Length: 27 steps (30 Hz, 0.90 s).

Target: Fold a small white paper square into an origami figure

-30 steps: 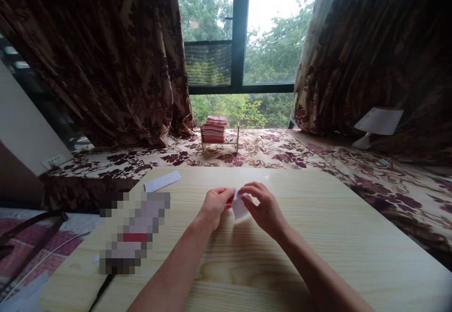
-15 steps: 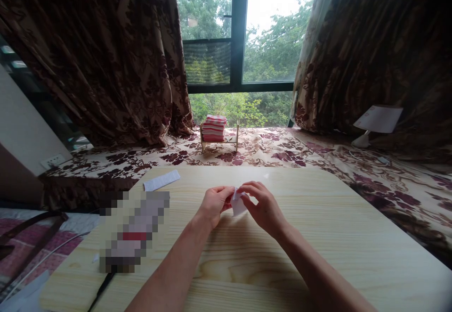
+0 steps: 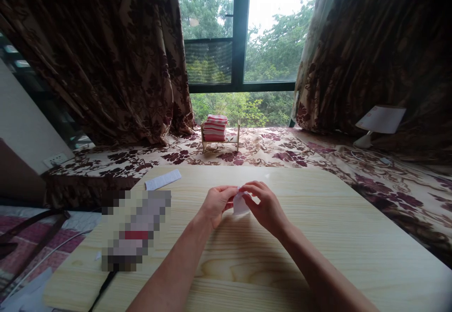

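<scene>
Between my two hands a small, thin white piece (image 3: 241,205), paper or film, hangs over the middle of the table. My left hand (image 3: 219,203) is closed, pinching its upper left edge between thumb and fingers. From the other side, my right hand (image 3: 264,203) is closed on the top with thumb and fingertips close to those of the left. The lower part of the piece hangs loose above the wood, and its upper edge is partly hidden by my fingers.
A light wooden table (image 3: 339,236) lies under my arms. On its left are a folded printed paper (image 3: 163,179) and a pixelated object (image 3: 137,232) with a black cable. Beyond, a small rack (image 3: 221,141) with stacked red-and-white cloths (image 3: 214,128) and a lamp (image 3: 381,119) stand on the windowsill.
My fingertips have drawn closer together at the top of the white piece, which now hangs wider and rounder below them. The view has shifted slightly.
</scene>
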Each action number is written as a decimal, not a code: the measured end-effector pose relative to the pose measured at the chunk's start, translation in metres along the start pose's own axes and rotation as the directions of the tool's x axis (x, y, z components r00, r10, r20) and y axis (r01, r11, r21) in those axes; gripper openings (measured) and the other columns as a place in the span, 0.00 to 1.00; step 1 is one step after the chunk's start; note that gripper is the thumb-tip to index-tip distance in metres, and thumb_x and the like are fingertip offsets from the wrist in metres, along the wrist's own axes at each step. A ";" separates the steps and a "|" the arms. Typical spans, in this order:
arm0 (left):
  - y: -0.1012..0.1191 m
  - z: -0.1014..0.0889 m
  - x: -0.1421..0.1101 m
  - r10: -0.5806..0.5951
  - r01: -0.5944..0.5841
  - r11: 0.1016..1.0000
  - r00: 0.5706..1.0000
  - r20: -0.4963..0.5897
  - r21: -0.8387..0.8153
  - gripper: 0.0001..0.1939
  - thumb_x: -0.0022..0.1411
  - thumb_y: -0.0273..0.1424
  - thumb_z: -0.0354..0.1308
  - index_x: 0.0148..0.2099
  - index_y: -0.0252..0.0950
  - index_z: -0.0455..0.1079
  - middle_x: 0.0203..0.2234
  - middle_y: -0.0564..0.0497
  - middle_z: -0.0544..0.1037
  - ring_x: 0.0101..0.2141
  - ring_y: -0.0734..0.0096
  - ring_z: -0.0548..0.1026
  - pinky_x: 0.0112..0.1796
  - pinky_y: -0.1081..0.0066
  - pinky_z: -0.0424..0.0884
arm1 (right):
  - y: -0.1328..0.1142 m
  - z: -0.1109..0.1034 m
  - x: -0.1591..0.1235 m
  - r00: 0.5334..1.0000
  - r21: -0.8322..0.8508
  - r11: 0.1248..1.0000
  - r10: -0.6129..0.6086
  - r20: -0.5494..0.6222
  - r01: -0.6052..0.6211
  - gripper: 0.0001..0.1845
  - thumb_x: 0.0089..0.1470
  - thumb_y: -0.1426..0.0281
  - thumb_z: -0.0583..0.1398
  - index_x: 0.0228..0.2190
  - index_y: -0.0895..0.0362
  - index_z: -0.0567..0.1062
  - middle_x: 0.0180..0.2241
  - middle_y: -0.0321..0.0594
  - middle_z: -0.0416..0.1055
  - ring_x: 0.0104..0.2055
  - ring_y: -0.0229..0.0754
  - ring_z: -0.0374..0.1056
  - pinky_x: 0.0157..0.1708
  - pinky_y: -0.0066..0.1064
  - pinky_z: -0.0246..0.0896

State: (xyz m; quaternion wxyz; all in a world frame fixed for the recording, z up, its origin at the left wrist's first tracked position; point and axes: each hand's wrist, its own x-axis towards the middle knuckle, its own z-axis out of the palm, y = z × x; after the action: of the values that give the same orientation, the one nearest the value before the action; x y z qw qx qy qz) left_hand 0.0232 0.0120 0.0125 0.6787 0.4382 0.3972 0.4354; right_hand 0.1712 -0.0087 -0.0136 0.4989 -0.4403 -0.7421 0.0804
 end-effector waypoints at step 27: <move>-0.001 0.006 0.000 0.146 -0.139 0.984 0.988 -0.057 0.108 0.06 0.41 0.26 0.62 0.26 0.32 0.77 0.20 0.51 0.78 0.24 0.74 0.70 0.30 0.73 0.64 | -0.007 -0.006 0.008 0.876 0.354 0.802 0.460 0.145 -0.480 0.17 0.49 0.57 0.58 0.25 0.60 0.75 0.22 0.39 0.71 0.24 0.39 0.65 0.22 0.28 0.60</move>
State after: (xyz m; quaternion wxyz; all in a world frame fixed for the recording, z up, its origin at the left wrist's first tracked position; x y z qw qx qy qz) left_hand 0.0290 0.0103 0.0136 0.6088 0.4859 0.4087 0.4756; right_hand 0.1707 -0.0092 -0.0019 0.5194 -0.5031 -0.5925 0.3550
